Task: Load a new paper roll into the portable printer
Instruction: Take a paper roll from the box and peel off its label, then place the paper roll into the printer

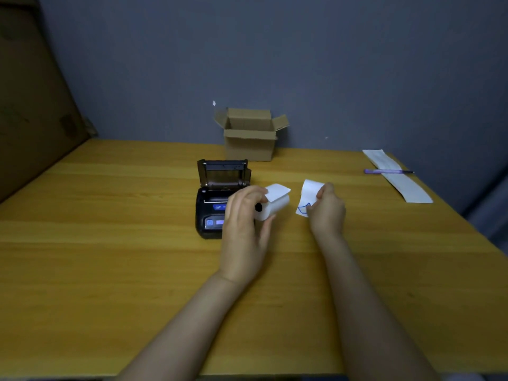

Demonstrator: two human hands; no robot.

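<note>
Two hands busy: left hand [242, 215] fingers curled round paper roll [272, 207], loose end up for feeding; right hand [325, 209] fingers pinching torn paper scrap [306, 198], at printer's [211, 207] three o'clock, lid open.

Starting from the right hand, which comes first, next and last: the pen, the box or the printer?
From the right hand:
1. Printer, to its left, past the left hand.
2. Pen, back right, on a paper strip.
3. Box, far back by the wall.

A plain office or stockroom corner — a wooden desk [110, 243] against a grey wall [302, 64], an open cardboard box [250, 138], a pen [384, 171] on paper slips [404, 182].
</note>
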